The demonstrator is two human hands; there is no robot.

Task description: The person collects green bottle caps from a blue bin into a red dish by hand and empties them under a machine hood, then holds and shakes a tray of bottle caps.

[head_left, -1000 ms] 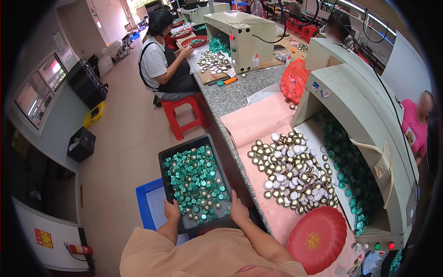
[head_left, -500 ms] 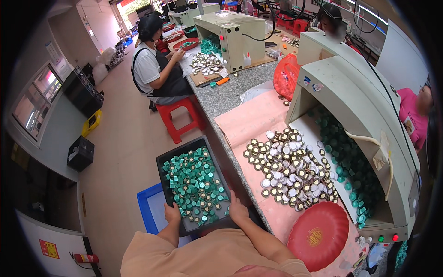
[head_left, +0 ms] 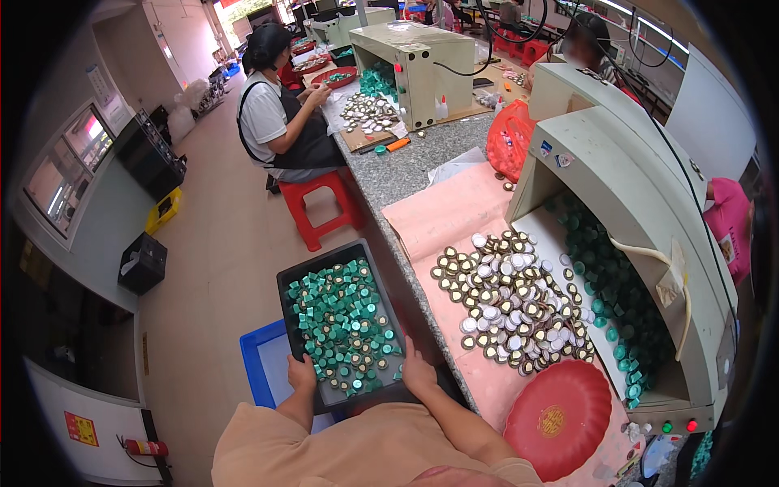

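Note:
Both hands grip a black rectangular plastic tray beside the worktable, in front of my body. My left hand closes on its near left edge, and my right hand on its right edge. Inside lie many small green caps, some with round cream-centred faces showing. Under the tray's left side a blue crate shows. On the pink table covering to the right is a heap of round discs, some white and some dark-rimmed with cream centres.
A red scalloped plate lies at the table's near end. A grey box-shaped machine arches over more green caps. Further along, a seated co-worker works on a red stool. A red plastic bag stands by the machine.
The view has shifted slightly, so the table and machine sit a little lower and further right. My hands keep the same hold on the tray. The person behind the machine has moved.

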